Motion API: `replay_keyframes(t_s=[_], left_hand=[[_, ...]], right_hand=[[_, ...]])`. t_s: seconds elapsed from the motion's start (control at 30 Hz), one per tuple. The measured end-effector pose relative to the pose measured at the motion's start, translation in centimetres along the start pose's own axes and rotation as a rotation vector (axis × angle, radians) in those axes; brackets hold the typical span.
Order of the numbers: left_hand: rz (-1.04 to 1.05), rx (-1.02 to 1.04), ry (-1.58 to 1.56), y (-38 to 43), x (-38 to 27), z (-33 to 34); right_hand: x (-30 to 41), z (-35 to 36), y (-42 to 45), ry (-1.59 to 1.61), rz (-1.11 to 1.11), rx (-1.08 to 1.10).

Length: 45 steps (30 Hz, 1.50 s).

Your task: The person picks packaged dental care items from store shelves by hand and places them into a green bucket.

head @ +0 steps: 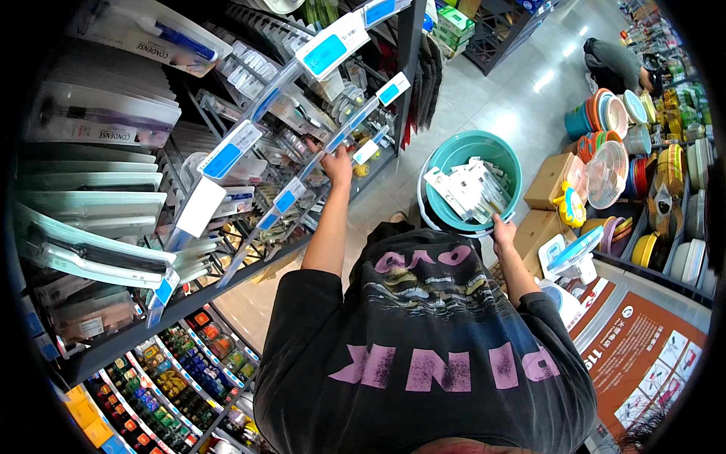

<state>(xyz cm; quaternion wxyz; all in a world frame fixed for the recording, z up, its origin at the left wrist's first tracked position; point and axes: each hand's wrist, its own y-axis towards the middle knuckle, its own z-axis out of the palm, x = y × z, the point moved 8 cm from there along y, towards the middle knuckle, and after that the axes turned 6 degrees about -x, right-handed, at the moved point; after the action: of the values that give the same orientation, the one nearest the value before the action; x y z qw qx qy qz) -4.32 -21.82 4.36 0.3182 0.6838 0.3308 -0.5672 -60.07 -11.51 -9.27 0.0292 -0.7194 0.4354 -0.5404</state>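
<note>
My right hand [503, 231] grips the handle edge of a teal plastic bucket [513, 170] at its lower right rim. Inside the bucket lies a pile of packaged items on white cards [473, 190]. Over at the shelf rack, my left hand [336, 164] reaches in among hanging packs behind a rail of price tags [288, 194]. Its fingertips are beside clear blister packs [295, 144]; whether they touch or hold one cannot be told, as the rail partly hides them.
Metal shelving with hanging packages [108, 113] fills the left. Stacked plastic basins [612, 113], cardboard boxes [547, 181] and a small blue-and-white fan [575, 249] stand at the right. Another person [618, 62] bends down in the aisle at the upper right.
</note>
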Motion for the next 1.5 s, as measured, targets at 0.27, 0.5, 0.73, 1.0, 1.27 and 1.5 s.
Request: replay_keyframes(t_s=[0.27, 0.5, 0.73, 1.0, 1.27, 1.5], left_hand=[[0.01, -0.05, 0.135, 1.4, 3.9, -0.1], [-0.045, 0.013, -0.022, 1.9, 3.2, 0.6], [-0.018, -0.056, 0.001, 2.7, 4.6, -0.7], [-0.013, 0.137, -0.261, 1.2, 4.6, -0.9], [-0.298, 0.248, -0.496, -2.5, 2.3, -1.2], [-0.482, 0.304, -0.719, -4.3, 1.6, -0.9]], right_hand=[[-1.0, -0.8, -1.2, 0.113, 0.063, -0.037], [-2.2, -1.4, -0.8, 0.076, 0.112, -0.044], [-1.5, -1.2, -1.0, 0.046, 0.082, -0.045], [-1.8, -1.0, -0.8, 0.12, 0.057, -0.058], [-1.5, -1.0, -0.9, 0.067, 0.101, -0.022], [-1.8, -0.9, -0.1, 0.067, 0.032, -0.058]])
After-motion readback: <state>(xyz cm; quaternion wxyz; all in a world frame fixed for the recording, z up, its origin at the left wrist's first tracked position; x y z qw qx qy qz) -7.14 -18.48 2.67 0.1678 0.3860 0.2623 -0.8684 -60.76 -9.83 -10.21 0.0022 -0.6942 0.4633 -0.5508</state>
